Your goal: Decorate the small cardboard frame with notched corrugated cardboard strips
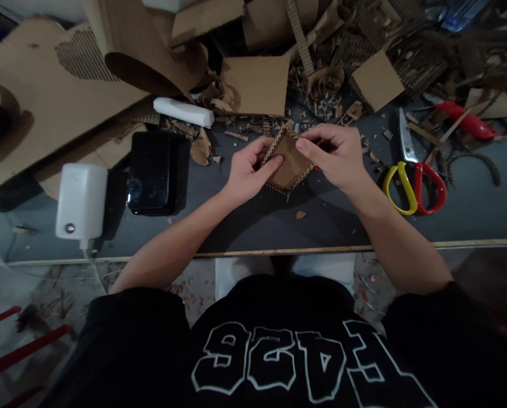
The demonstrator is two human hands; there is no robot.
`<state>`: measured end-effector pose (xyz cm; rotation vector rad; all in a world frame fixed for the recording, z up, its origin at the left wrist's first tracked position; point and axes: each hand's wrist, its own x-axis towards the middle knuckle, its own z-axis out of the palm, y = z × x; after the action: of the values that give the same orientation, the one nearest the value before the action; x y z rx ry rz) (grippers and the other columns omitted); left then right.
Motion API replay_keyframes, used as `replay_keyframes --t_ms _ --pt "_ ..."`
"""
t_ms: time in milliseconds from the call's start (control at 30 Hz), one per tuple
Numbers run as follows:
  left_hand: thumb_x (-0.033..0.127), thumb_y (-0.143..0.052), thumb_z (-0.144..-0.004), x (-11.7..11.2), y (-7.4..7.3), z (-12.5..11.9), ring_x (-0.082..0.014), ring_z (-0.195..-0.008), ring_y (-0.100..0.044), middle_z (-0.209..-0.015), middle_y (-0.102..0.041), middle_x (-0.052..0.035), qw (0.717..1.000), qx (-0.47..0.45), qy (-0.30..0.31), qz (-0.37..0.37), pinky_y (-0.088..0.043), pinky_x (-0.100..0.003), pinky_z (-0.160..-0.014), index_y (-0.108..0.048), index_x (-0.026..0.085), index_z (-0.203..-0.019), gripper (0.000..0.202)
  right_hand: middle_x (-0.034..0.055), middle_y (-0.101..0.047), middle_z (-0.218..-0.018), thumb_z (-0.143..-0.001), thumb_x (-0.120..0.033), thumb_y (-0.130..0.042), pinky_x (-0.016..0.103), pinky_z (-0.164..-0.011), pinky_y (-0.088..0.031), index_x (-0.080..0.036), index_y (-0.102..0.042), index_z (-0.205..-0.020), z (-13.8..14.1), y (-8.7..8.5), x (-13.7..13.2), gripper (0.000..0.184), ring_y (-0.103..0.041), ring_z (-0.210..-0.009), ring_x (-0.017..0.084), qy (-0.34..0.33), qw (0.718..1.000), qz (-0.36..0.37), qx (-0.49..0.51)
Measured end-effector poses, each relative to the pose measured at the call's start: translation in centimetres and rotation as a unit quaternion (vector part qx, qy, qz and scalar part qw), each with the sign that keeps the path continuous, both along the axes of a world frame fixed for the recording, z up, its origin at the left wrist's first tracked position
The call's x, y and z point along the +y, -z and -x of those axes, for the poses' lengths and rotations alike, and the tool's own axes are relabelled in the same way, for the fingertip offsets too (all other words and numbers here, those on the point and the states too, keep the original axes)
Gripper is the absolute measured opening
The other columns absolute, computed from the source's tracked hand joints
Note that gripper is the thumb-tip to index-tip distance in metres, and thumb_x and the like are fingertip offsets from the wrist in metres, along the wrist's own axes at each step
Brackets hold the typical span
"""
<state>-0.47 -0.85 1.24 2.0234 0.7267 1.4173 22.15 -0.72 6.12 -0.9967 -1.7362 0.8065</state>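
A small square piece of cardboard (293,161) with corrugated strips along its edges is held up between both hands, one corner towards me. My left hand (253,170) grips its left side, thumb lying on the inner face and fingers behind. On the upper right edge, my right hand (336,153) pinches the rim between thumb and fingers; its fingertips are partly hidden. Scissors (410,170) with one yellow and one red handle lie to the right of my right hand. Behind the held piece lies a flat cardboard rectangle (255,85).
A white stick-like object (183,111), a black phone (150,173) and a white power adapter (82,201) with a cable lie to the left. Large cardboard sheets (36,107) and heaped scraps cover the back. A red-handled tool (465,120) lies at the right. The table's front edge (245,253) runs before me.
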Motion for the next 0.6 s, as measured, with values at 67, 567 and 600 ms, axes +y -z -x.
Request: replay_keyframes --t_ms 67,567,600 --pt "0.056 -0.066 -0.108 0.04 0.07 -0.01 -0.0131 -0.083 -0.08 -0.1 -0.08 0.0004 1.0 0.007 -0.008 0.002 -0.068 -0.025 -0.072 -0.072 0.026 -0.123 0.034 0.003 -0.072 -0.077 -0.089 -0.083 -0.078 0.032 -0.059 -0.044 -0.025 -0.085 -0.087 -0.03 -0.05 -0.02 0.058 -0.057 -0.066 0.015 0.004 1.0 -0.005 -0.004" --pt "0.058 -0.066 -0.108 0.06 -0.24 0.05 -0.0133 -0.08 -0.08 -0.098 -0.079 0.0006 1.0 0.01 -0.005 -0.012 -0.067 -0.024 -0.069 -0.073 0.027 -0.121 0.034 0.0034 -0.069 -0.072 -0.086 -0.085 -0.08 0.034 -0.056 -0.044 -0.026 -0.085 -0.084 -0.13 -0.3 -0.15 0.059 -0.056 -0.062 0.016 -0.008 1.0 -0.006 -0.007" --pt "0.059 -0.065 -0.108 0.03 -0.22 0.06 -0.0134 -0.08 -0.079 -0.098 -0.079 0.0005 1.0 0.013 -0.005 -0.006 -0.067 -0.025 -0.069 -0.073 0.026 -0.121 0.036 0.0038 -0.07 -0.073 -0.088 -0.086 -0.077 0.035 -0.057 -0.044 -0.026 -0.084 -0.085 -0.11 -0.31 -0.14 0.06 -0.056 -0.063 0.017 -0.007 1.0 -0.01 -0.011"
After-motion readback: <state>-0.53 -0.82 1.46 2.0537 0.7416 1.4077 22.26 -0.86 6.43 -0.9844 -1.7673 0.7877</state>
